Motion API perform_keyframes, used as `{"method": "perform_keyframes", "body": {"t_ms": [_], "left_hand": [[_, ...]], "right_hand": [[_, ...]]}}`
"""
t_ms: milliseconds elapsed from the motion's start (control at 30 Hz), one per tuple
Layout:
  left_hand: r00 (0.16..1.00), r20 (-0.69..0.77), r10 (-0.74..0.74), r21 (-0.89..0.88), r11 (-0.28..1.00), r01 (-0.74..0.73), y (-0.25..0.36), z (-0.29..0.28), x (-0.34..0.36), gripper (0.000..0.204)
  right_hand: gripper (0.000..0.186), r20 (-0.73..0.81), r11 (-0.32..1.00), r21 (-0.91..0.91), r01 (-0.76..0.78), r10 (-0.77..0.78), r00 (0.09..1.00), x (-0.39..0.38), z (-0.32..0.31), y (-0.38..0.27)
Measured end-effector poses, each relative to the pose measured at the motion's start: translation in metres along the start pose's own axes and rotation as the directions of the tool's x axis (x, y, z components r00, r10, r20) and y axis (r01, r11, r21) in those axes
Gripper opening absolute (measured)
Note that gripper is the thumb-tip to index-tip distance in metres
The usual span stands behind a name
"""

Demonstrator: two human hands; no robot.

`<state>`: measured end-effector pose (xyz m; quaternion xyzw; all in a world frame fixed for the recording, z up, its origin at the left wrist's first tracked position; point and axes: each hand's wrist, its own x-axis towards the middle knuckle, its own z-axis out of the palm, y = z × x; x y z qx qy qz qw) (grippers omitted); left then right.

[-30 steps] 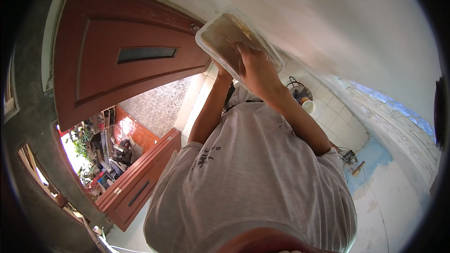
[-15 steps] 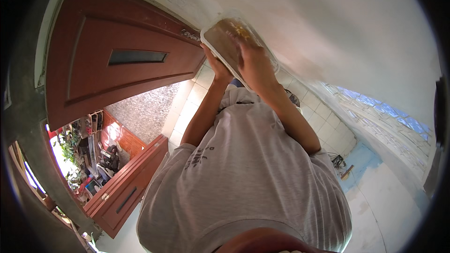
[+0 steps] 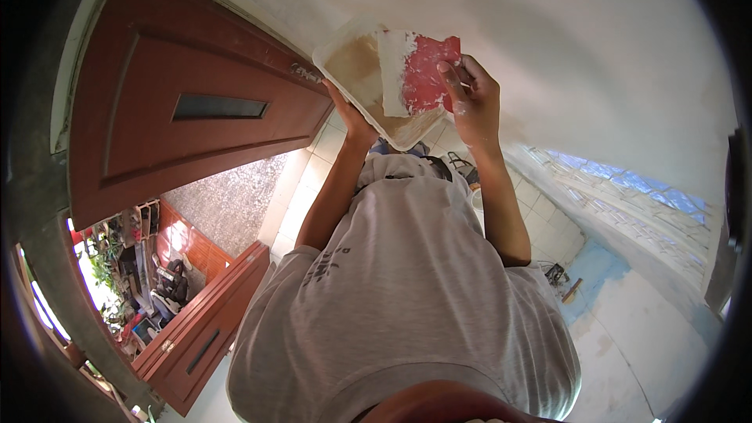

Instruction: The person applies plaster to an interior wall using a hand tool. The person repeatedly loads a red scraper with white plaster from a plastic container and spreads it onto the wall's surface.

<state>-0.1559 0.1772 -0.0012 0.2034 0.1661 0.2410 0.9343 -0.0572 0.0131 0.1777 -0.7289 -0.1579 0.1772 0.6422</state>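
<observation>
A shallow whitish plastic tray (image 3: 350, 63), smeared inside with a pale brownish film, is tilted in front of my chest. My left hand (image 3: 352, 119) grips it by its lower left side, with most of the fingers hidden underneath. Between the thumb and fingers of my right hand (image 3: 476, 106) is a flat red putty spreader (image 3: 429, 72). White putty coats the spreader's left part, which lies over the tray, and flecks of it dot the red part. Whether the spreader touches the tray I cannot tell. Some white specks show on my right hand.
A reddish-brown door (image 3: 149, 102) stands at the left, its edge near the tray. A pale plastered wall (image 3: 595, 70) rises ahead and to the right. Light floor tiles (image 3: 313, 160) lie below, and a dark tangled item (image 3: 556, 274) sits on the floor at right.
My right hand has moved from over the tray to its right side and turned, so the spreader's broad putty-covered face now shows. The tray has shifted slightly left and down.
</observation>
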Motion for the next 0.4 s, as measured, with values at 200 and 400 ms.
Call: {"method": "perform_keyframes", "body": {"t_ms": [200,400], "left_hand": [[1.0,-0.018,-0.001,-0.004,1.0,0.001,0.0,0.009,-0.002,0.085],[0.975,0.075,0.209,-0.049,0.977,-0.205,0.023,0.088,0.033,0.086]], "right_hand": [[0.022,0.161,0.692,0.679,-0.246,0.186,0.969,0.004,-0.005,0.017],[0.055,0.291,0.475,0.824,-0.31,0.116,0.95,0.037,0.007,-0.025]]}}
